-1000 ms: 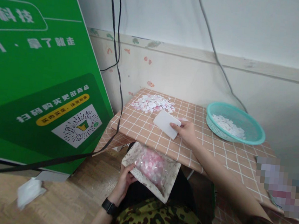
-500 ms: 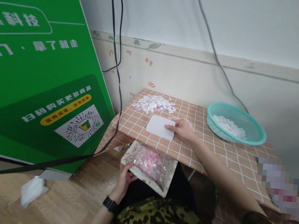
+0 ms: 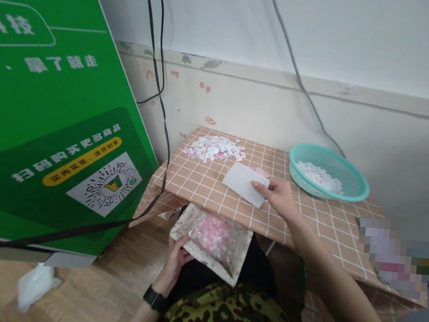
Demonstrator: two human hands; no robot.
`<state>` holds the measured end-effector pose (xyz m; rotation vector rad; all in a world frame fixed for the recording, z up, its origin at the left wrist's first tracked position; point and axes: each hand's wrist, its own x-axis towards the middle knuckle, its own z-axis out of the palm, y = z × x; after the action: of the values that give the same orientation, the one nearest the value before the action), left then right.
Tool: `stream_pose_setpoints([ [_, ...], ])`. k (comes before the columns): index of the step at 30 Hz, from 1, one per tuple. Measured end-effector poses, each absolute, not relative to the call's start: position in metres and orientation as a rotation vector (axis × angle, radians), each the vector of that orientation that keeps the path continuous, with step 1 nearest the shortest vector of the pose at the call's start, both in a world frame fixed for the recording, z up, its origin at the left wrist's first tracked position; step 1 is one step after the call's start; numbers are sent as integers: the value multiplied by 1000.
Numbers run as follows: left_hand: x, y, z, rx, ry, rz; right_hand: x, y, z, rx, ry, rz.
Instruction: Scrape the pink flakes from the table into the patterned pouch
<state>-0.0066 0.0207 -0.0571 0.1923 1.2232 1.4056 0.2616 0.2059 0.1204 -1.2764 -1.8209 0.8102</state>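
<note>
My left hand [image 3: 178, 259] grips the near left rim of a speckled cream tray [image 3: 240, 267], held at the table's front edge above my lap. Clear plastic with pink and white pieces [image 3: 213, 236] under it or in it lies in the tray. A flat white card [image 3: 245, 183] is pinched by my right hand [image 3: 277, 195], thumb on top, over the table. Just behind the card lies a small patch of pink pieces [image 3: 261, 172]. Farther back on the left sits a heap of white and pink paper scraps [image 3: 215, 148].
A turquoise basket [image 3: 361, 191] with white scraps [image 3: 319, 177] stands at the right on the checked tablecloth [image 3: 206, 190]. Black cables [image 3: 160, 95] hang at the left before a green panel [image 3: 102, 99]. A white plastic bag [image 3: 37, 285] lies on the floor.
My right hand has moved the card to the right and turned it, uncovering more of the table in front of the heap. My left hand keeps the tray in place. The view has shifted slightly.
</note>
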Motion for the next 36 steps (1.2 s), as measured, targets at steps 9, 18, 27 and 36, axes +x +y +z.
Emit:
stream_pose_setpoints([
  [9,-5,21,-46,188,1224,1399,288,234,125,-1490,-1880,310],
  [18,-5,20,-45,191,1224,1385,281,246,119,-1406,-1942,514],
  [27,-5,21,-49,167,1204,1412,286,238,114,-1459,-1880,482],
  [36,-5,20,-46,170,1211,1407,287,218,103,-1431,-1748,581],
])
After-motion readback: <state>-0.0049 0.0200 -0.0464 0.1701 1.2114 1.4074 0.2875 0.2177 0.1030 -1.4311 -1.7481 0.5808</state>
